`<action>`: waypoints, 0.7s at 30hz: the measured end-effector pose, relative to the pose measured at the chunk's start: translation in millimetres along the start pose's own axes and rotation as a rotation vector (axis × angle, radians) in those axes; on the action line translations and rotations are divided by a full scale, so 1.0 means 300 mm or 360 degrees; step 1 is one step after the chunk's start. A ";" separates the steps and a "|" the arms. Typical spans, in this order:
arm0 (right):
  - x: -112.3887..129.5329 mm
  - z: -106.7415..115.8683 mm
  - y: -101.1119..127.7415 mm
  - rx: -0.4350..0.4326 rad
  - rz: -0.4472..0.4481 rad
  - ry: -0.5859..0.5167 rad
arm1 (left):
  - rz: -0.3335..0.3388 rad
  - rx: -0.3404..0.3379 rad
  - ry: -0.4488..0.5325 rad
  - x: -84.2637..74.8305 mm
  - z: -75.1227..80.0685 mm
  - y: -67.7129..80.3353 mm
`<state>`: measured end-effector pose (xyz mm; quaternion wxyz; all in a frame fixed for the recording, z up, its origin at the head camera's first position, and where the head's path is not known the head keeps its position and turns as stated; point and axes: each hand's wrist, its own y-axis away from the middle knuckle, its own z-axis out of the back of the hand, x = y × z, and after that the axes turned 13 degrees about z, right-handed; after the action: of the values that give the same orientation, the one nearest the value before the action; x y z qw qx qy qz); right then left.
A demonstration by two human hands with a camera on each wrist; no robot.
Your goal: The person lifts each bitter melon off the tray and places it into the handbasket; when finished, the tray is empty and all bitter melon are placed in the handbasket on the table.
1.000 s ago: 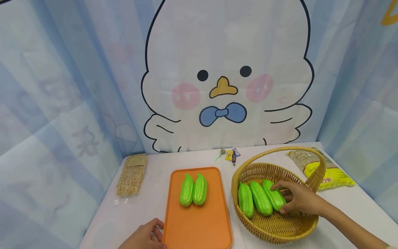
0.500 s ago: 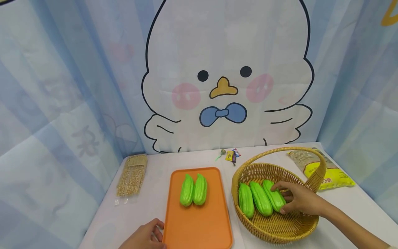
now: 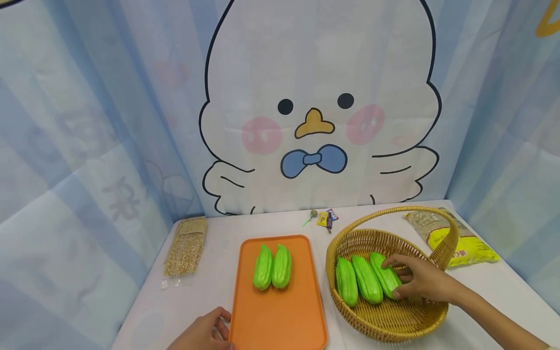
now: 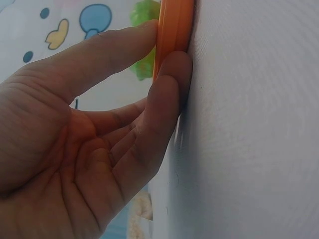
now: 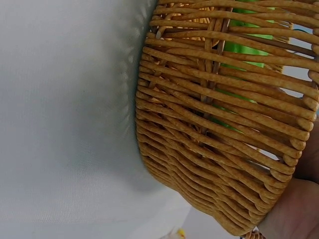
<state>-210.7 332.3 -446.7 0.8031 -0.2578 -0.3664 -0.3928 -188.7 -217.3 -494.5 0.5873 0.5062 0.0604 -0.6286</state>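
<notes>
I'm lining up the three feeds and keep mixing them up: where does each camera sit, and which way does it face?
Head: forward and down at the white table; left hand holds the orange plastic tray, right hand grips a green ridged gourd in the woven wicker basket.
Left wrist: along the palm toward the tray's rim.
Right wrist: at the basket's outer wall; a bit of hand shows.
Shared: both wrist views see the table.
</notes>
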 end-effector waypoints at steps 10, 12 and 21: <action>0.007 0.000 -0.002 -0.0041 0.0002 0.0056 | 0.0063 -0.0003 -0.0017 -0.014 0.001 0.002; 0.009 -0.001 -0.002 -0.0040 0.0008 0.0055 | 0.0064 -0.0002 -0.0016 -0.014 0.001 0.002; 0.020 -0.003 0.001 -0.0059 -0.0013 0.0084 | 0.0015 0.0011 0.0002 -0.005 0.002 0.003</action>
<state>-207.7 329.2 -442.5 0.8060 -0.2608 -0.3388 -0.4094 -188.7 -217.0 -492.7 0.5885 0.5089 0.0562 -0.6257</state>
